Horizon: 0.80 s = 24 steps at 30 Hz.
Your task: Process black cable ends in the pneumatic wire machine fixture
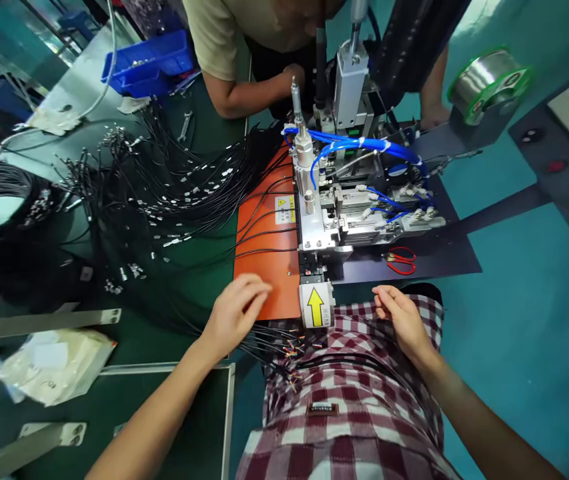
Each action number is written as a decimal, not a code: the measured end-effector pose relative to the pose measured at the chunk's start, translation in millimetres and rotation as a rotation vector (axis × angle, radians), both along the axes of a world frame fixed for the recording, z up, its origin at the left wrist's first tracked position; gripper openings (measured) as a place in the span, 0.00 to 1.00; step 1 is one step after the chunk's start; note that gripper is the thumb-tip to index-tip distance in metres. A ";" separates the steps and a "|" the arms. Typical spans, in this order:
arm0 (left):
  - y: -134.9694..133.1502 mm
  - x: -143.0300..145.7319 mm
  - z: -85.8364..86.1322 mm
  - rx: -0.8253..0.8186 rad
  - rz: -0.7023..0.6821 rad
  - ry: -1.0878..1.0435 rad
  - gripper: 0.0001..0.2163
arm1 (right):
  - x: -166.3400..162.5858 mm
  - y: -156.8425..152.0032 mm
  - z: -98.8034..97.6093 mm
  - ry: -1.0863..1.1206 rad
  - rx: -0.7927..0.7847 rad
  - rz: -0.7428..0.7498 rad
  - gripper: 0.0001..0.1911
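Our left hand (pixel 237 313), loosely curled and empty, touches the plate (pixel 264 267) edge; right hand (pixel 401 319) open, empty; bin (pixel 149 63) at eleven o'clock, contents unclear.

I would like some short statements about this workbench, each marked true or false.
1. The left hand lies on the near corner of the orange plate. True.
2. The right hand holds the pliers. False: the pliers lie on the dark plate, apart from that hand.
3. The yellow arrow points away from the person, toward the machine. True.
4. The bin is red. False: it is blue.
5. The black cables spread out to the left of the machine. True.
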<state>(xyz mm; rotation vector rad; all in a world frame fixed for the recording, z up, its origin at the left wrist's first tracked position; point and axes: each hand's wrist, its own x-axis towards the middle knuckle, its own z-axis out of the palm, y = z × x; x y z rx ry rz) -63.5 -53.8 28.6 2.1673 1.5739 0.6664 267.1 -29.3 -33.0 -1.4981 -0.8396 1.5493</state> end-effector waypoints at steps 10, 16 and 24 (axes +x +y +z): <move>-49.2 2.9 -15.6 0.058 -0.243 0.381 0.12 | -27.4 -13.2 32.0 -0.077 0.017 0.294 0.17; -40.3 -18.1 26.4 0.101 -0.003 -0.141 0.14 | -30.7 -13.8 46.8 -0.124 0.097 0.343 0.15; -18.5 18.3 40.0 0.260 0.018 -0.016 0.12 | -51.3 -1.2 70.4 -0.043 0.243 0.405 0.14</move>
